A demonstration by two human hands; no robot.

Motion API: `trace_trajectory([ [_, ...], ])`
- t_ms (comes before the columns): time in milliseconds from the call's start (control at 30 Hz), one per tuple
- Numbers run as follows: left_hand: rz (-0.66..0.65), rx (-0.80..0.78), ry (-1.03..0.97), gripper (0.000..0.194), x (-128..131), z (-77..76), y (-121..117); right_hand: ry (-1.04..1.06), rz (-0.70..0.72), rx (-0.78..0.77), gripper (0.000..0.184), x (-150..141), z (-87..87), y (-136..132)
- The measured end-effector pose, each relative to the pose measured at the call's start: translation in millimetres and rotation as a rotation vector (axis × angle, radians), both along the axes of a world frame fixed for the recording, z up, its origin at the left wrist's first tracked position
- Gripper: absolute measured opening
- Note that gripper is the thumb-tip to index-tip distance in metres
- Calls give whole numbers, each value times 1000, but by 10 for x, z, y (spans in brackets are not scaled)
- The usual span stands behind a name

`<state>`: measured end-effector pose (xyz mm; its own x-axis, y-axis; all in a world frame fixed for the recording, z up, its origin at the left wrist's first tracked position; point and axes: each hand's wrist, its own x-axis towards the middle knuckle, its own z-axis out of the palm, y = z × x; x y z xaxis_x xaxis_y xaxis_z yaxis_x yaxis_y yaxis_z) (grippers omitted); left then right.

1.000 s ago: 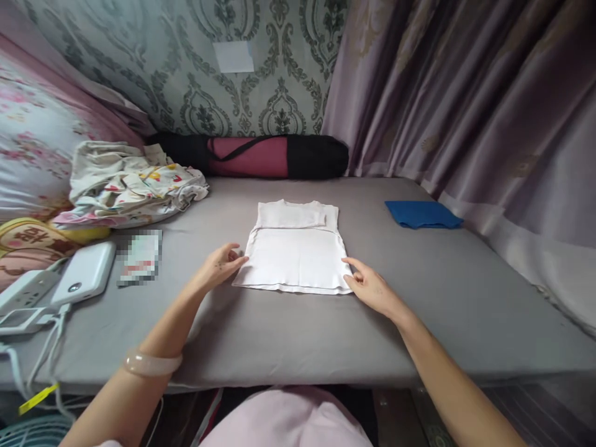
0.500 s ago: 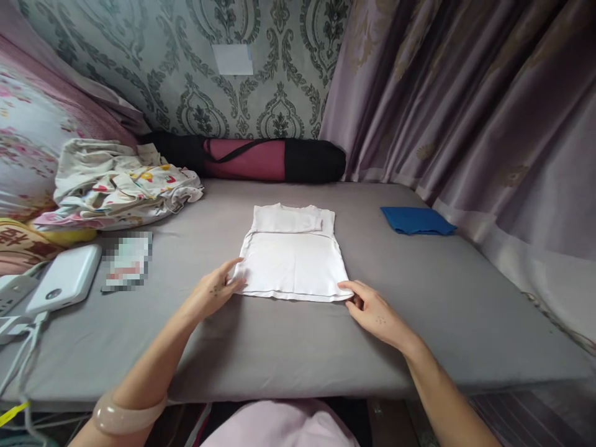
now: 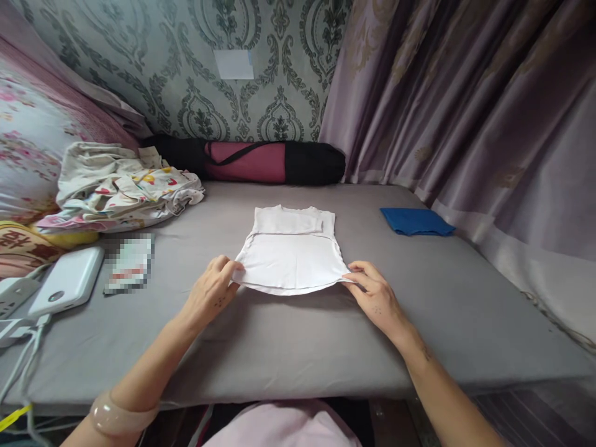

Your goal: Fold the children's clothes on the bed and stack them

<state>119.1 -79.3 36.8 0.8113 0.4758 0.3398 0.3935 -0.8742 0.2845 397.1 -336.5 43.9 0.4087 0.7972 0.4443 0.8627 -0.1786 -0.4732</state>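
White cloth shirt: on the grey fabric-covered surface, one sleeve folded across its upper part
Left hand: thumb and fingers pinched on the hem's left corner
Right hand: pinched on the right corner
Blue folded cloth: right of the shirt, well apart

Matt meets sheen here!
White shirt, thin matt fabric; grey sheet, smooth and dull; satiny sheen on the curtain, glossy plastic power bank, polished bangle!
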Motion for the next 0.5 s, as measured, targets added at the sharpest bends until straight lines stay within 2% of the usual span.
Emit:
trace_trajectory([
  [100,-62,113,-33,26,2,82,50,0,105,77,20,87,43,-40],
  [300,-132,221,-54,30,-181,224,101,-45,217,70,28,117,165,-224],
  [400,-188,189,-24,31,-329,271,51,-53,257,29,32,41,254,-365],
  [500,-237,93,-6,33,-504,302,-45,-27,298,-29,36,-58,355,-554],
])
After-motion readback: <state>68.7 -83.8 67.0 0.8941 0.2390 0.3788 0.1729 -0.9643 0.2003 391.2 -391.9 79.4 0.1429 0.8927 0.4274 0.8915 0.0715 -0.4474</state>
